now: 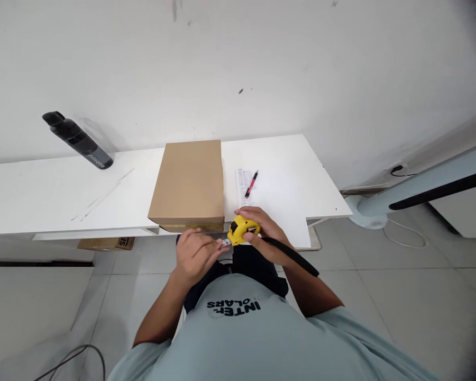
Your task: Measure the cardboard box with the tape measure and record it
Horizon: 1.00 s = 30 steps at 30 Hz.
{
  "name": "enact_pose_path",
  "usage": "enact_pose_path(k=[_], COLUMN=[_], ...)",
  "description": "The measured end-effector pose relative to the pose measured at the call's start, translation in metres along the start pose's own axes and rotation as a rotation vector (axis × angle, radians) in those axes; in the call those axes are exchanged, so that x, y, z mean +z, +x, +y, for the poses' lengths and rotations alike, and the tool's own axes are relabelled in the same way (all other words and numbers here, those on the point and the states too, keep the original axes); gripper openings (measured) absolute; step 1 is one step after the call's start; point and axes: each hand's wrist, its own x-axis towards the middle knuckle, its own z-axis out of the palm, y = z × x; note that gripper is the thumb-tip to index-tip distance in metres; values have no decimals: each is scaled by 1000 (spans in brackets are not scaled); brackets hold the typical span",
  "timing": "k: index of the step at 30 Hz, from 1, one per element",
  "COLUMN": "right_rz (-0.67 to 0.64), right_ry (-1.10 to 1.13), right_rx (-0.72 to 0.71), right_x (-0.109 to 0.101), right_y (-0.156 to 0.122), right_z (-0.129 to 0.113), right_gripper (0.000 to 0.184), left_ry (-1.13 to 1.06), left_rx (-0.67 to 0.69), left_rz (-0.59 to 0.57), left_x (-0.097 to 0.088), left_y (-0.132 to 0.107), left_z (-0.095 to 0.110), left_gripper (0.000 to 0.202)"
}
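A yellow and black tape measure [240, 230] is gripped in my right hand [267, 237], and its black strap [291, 254] trails over the wrist. A short length of blade [225, 242] comes out of the case toward my left hand [192, 255]. The left fingers are closed around the blade's end, which they hide, just below the front edge of a brown cardboard box [190, 180]. Shut and lying flat, the box rests on the white table [277, 159]. Whether the left fingertips touch the box, I cannot tell.
Right of the box lie a printed sheet [241, 185] and a red and black pen [252, 184]. A black bottle [79, 141] stands on the left by the wall. Another cardboard box [107, 243] sits under the table. A light blue stand [381, 209] is at right.
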Motion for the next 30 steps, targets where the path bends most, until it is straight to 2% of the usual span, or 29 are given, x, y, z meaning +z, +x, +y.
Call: enact_pose_path(k=[4,8,12,15,18,19,20,22,23,24,25,26,28,30], right_rz=[52,88,29,-78,-221,-219,-151,177,302,356,345,261,-39,-332], right_ry=[83,158,247,293,329,310,270,112,-36,-212,-399,-606,-992,-1216], right_rx=[142,273,364,396,330,289,262,241,267,300,321,317,266,187], right_x=[-1,3,10,4,-22,-34,-48,-73,-84,-92,-99,-102,-105,-104], right_y=[-18,-36,-51,-51,-26,-12,6,45,64,81,95,106,119,124], right_z=[9,16,20,28,46,54,63,83,93,102,109,116,125,131], right_gripper=[40,44,54,65,74,75,76,78,74,69,62,55,47,48], left_ry=[-15,-93,-251,-378,-574,-667,-772,-991,-1092,-1178,-1244,-1288,-1322,-1333], left_rx=[-41,-141,-177,-270,-449,-506,-565,-717,-805,-892,-968,-1025,-1081,-1108], left_rz=[52,-14,-141,-225,-215,-200,-186,-156,-131,-93,-45,8,114,175], left_x=[45,71,75,71,68,67,66,64,61,57,53,47,35,22], left_y=[-18,-30,-30,-28,-29,-29,-30,-31,-31,-30,-30,-29,-28,-27], left_z=[10,14,12,13,19,22,25,32,35,38,39,40,41,40], left_gripper=[18,50,80,80,72,71,71,72,74,77,81,83,82,75])
